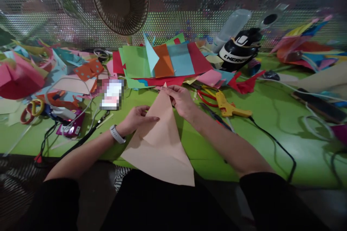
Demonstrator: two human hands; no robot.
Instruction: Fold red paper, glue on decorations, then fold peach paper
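A folded sheet of pale peach paper [162, 140] lies in front of me, narrow at its far tip and wide at the end that hangs over the table's near edge. My right hand [180, 99] pinches the tip between thumb and fingers. My left hand [138, 119], with a white band on the wrist, grips the left edge, thumb on top and fingers partly hidden behind the paper. Close to the right hand lie red-handled scissors [207, 98] and a yellow glue gun [230, 106].
Coloured paper sheets [162, 59] are piled behind the peach sheet, below a fan [120, 1]. At left are a phone with a blurred screen [111, 94], scissors [32, 111] and cables. A black bottle [240, 50] stands back right. The glue gun's cord [273, 139] runs off the front edge.
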